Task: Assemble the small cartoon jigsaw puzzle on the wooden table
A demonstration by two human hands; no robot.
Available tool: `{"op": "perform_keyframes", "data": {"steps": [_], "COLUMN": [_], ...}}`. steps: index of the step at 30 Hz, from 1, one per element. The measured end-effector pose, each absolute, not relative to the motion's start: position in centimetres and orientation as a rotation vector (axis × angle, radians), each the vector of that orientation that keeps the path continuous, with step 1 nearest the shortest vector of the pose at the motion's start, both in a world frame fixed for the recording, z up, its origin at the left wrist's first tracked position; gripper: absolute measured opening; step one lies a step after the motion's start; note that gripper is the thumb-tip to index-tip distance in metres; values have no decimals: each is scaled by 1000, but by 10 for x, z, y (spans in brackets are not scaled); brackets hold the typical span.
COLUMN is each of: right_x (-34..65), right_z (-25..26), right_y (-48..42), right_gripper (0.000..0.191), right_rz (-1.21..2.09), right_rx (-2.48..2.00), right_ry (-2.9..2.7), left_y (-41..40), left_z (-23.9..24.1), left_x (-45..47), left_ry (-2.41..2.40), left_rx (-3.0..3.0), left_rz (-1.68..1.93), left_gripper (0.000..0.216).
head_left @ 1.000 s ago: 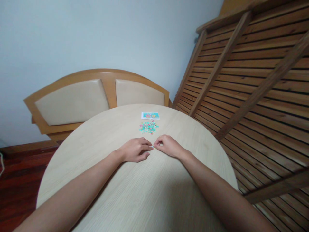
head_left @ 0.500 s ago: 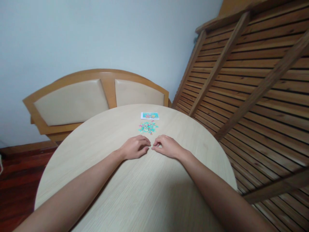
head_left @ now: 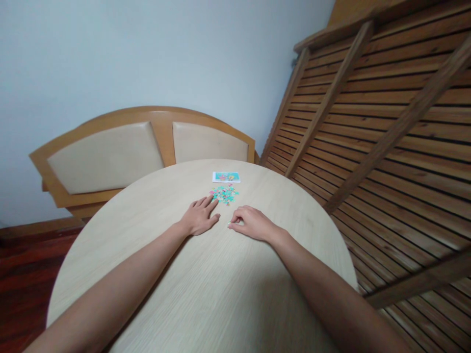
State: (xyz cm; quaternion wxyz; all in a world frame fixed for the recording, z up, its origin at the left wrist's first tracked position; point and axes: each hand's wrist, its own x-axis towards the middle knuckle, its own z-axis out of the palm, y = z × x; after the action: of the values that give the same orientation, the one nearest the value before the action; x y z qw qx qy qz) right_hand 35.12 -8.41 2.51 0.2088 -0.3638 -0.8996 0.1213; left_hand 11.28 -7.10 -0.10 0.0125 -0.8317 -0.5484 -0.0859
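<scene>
Head view: the right hand (head_left: 252, 224) rests on the desk (head_left: 221, 299) with its fingers curled in. Its grip is drawn together, with thumb and forefinger tips down on a small pale piece (head_left: 228, 224). That piece is too small to tell whether it is one piece or two joined.

The left hand (head_left: 198, 219) lies just beside it with its grip apart and holding nothing. The palm is down and the fingers (head_left: 210, 199) stretch forward, the tips touching the near edge of the heap (head_left: 224, 194) of teal and pink pieces. Just past the heap lies a card (head_left: 226, 177) with a picture in the same colours.

Progress looks slight. The heap lies loose and jumbled, no assembled patch shows anywhere on the desk, and only the one piece sits apart from the rest. Nearly all of the sorting and joining seems left to do.

A padded bench (head_left: 110, 157) stands behind the desk. A slatted wooden frame (head_left: 386, 122) leans at the right.
</scene>
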Motion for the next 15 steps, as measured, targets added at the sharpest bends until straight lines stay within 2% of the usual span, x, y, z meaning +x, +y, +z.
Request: {"op": "perform_keyframes", "data": {"steps": [15], "right_x": [352], "right_z": [26], "right_y": [-85], "right_gripper": [15], "right_rz": [351], "right_rx": [-1011], "right_ry": [-2491], "left_y": [-77], "left_z": [4], "left_x": [112], "left_ry": [-1677], "left_rx": [-2575], "left_rz": [-569], "left_gripper": [43]}}
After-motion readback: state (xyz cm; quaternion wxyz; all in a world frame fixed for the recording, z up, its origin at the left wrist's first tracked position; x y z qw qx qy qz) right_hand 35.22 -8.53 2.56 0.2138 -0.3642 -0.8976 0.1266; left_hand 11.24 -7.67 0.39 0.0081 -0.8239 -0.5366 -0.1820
